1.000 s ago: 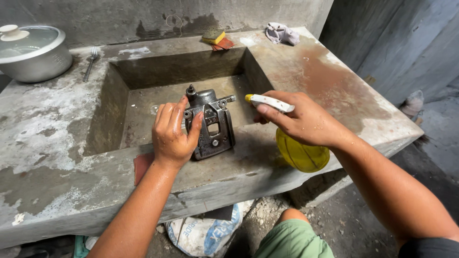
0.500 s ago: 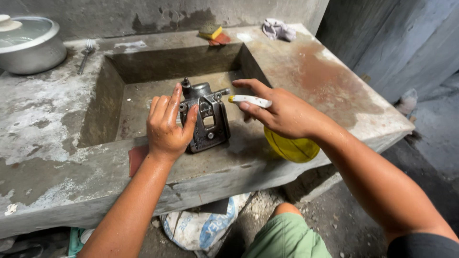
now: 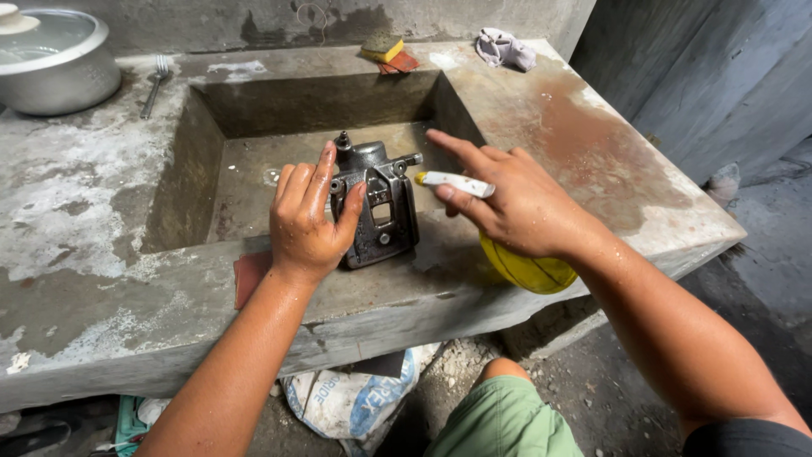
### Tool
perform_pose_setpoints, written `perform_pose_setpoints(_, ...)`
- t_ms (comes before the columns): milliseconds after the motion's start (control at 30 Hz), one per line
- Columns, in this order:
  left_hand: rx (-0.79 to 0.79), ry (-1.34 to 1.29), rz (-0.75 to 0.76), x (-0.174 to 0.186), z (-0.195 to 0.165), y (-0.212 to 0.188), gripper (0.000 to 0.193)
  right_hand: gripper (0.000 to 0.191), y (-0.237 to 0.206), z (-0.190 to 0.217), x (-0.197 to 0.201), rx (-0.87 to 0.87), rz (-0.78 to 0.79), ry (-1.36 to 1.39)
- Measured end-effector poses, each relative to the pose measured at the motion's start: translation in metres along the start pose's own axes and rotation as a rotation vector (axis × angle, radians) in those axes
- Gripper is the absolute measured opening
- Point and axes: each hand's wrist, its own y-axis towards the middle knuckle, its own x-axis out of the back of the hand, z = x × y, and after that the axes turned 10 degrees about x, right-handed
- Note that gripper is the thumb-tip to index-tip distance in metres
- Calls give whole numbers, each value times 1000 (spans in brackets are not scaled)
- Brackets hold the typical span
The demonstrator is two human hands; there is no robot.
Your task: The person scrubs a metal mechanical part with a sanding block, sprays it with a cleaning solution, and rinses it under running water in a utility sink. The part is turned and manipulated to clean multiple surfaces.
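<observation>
My left hand (image 3: 306, 218) grips a dark, wet metal casting (image 3: 378, 203) and holds it upright on the front rim of a concrete sink (image 3: 110, 296). My right hand (image 3: 512, 203) is just to the right of the part. It holds a yellow spray bottle (image 3: 529, 269) by its white nozzle head (image 3: 446, 180), which points left at the casting, a small gap apart. The forefinger of that hand is stretched out above the nozzle. Both hands and forearms are wet.
A metal pot with a glass lid (image 3: 51, 59) and a fork (image 3: 155, 83) lie at the back left. A yellow sponge (image 3: 383, 46) and a crumpled rag (image 3: 505, 48) sit on the back rim. A reddish sanding sheet (image 3: 250, 276) lies under my left wrist. A printed sack (image 3: 355, 398) lies below the counter.
The view has shifted slightly. My right hand has come a little closer to the casting with the nozzle, and its forefinger has straightened. My left hand keeps its grip.
</observation>
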Motion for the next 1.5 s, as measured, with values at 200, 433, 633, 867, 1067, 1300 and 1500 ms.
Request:
perform_pose_setpoints(200,-3,-3,-11,-1,0,0,53,60,-6,2,6,-310,159,131)
perform_pose_setpoints(433,31,9,14,0,-1,-1,53,66,2,6,1,-32,160,27)
perform_pose_setpoints(633,19,12,12,2,-1,-1,53,70,4,8,2,-18,153,-4)
perform_pose_setpoints(867,14,5,14,1,0,-1,53,63,-5,0,5,69,66,120)
perform_pose_setpoints(1067,8,12,17,2,-1,0,54,48,-7,-30,6,-86,123,494)
perform_pose_setpoints(1300,11,8,3,2,-2,0,53,55,-24,-46,16,-134,6,842)
perform_pose_setpoints(1500,12,2,7,3,-2,0,52,66,-8,-35,8,-169,85,715)
